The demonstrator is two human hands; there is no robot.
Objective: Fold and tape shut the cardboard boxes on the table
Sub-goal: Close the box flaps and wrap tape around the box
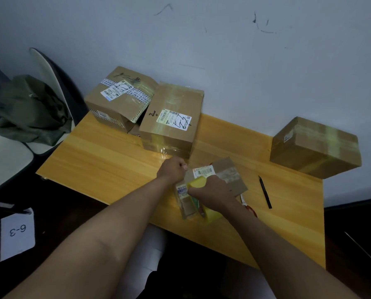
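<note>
Fingers of my right hand (212, 190) are curling round the yellow tape dispenser (198, 182), gripping it on top of the small cardboard box (225, 178) that is sitting near the front edge of the table (107, 160). Part of the dispenser is showing yellow below my wrist, at the near side of the box. My left hand (172, 169) is curling into a loose fist at the box's left far corner, its fingers pinched together; they seem to be holding the end of the clear tape, though I cannot tell that for certain because the tape is too faint to see. The small box is carrying a white label on its top and another on its near left side, and shiny tape is lying across its lid.

Behind my hands, a taped box with a white label (172, 119) is standing toward the back of the table, its top glossy with clear tape. Just beside it on the left, touching it, a box with printed tape (121, 96) is resting tilted on top of another carton. Well apart on the right, a third taped box (316, 147) is sitting at the table's far right corner. A black pen (265, 192) is lying on the table to the right of the small box, and red-handled scissors (248, 205) are peeking out beside my right forearm. A chair with a green cloth (29, 108) is standing to the left.
</note>
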